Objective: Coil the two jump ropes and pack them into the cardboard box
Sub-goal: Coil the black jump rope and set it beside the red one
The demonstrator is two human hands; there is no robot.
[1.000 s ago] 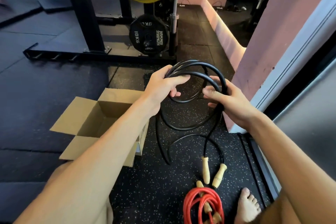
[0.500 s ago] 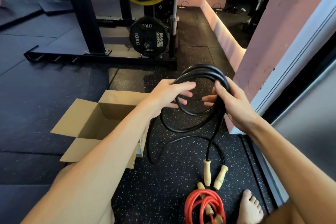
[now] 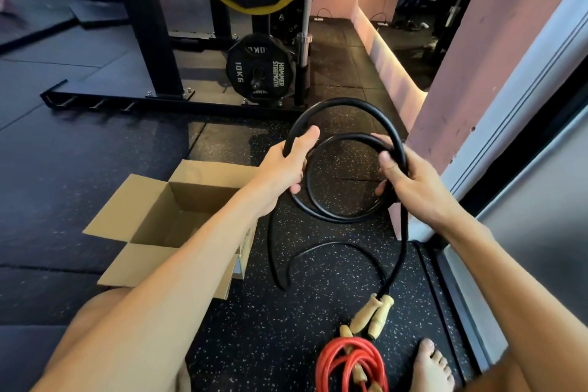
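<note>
Black rubber cord makes up the jump rope held in mid-air between the two hands; the left hand is closed around one strand on the left side of the loops, thumb pointing up along the cord; the right hand is clamped on the gathered turns at the right side, thumb pressed over them; the hands sit apart, one on each side of the coil. One wide loop arcs above both hands and a smaller ring hangs between them; from the right hand a strand drops straight down to a pair of pale wooden handles lying side by side on the speckled floor mat; a loose tail of cord curves over the mat below the left hand. Just in front of those handles a red jump rope lies already coiled on the mat, beside a bare foot. An open cardboard box stands on the floor to the left, partly behind the left forearm, its flaps spread. Farther back, a black weight plate leans by a rack frame.
</note>
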